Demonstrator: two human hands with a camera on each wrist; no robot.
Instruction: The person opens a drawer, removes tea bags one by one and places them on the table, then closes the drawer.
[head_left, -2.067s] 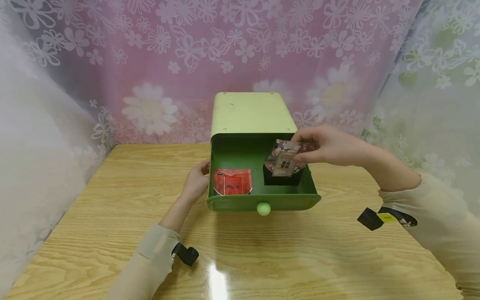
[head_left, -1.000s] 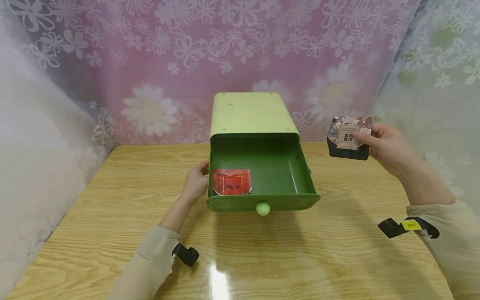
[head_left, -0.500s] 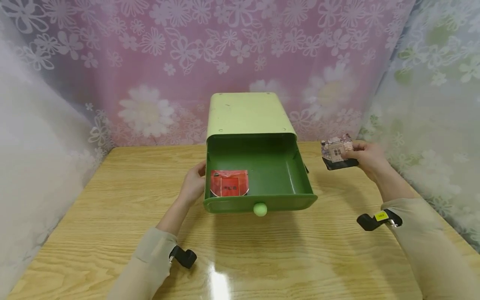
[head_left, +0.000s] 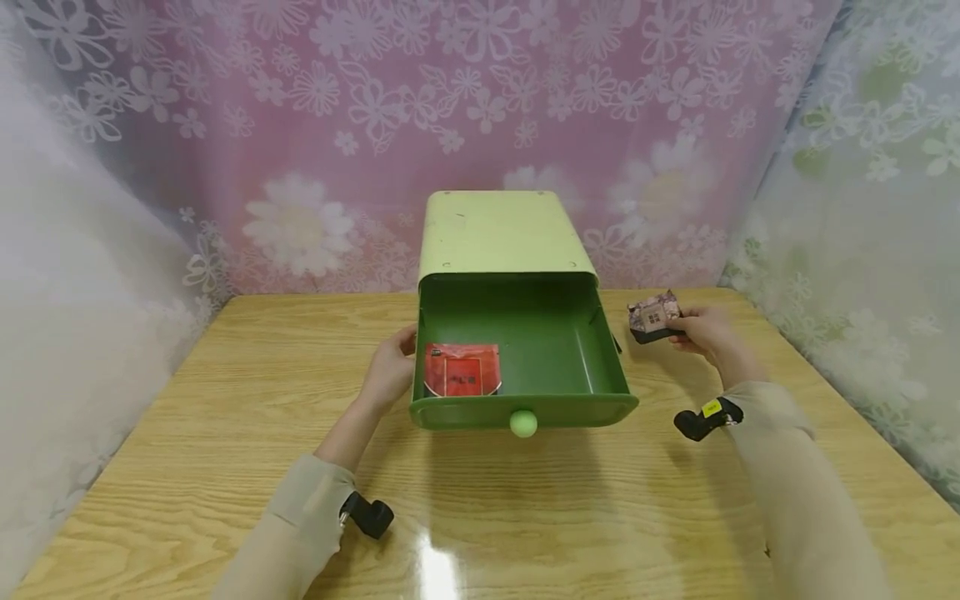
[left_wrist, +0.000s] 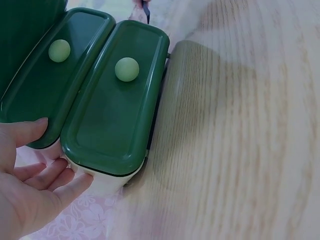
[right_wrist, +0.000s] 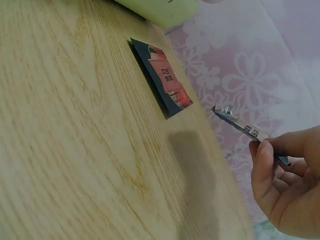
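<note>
A pale green cabinet (head_left: 502,233) stands mid-table, its dark green top drawer (head_left: 450,412) pulled out. Inside, at the front left, lies a red pouch (head_left: 462,369). My left hand (head_left: 388,371) is at the cabinet's left side; in the left wrist view its thumb rests against a closed drawer front (left_wrist: 102,115) and its fingertips touch the side. To the right of the cabinet, my right hand (head_left: 708,333) pinches a flower-patterned tea pouch (head_left: 651,318) between thumb and fingers, above the table. The right wrist view shows this pouch (right_wrist: 255,132) nearly edge-on.
Another pouch, red and black (right_wrist: 162,75), lies on the wooden table beside the cabinet in the right wrist view. Light green knobs (left_wrist: 127,69) stick out from the drawer fronts. A pink flowered curtain (head_left: 375,150) hangs behind the table, with paler curtains at both sides.
The right hand lifted the flower-patterned tea pouch out of the drawer and carried it right, then lowered it towards the table at the back right. The left hand stayed against the cabinet.
</note>
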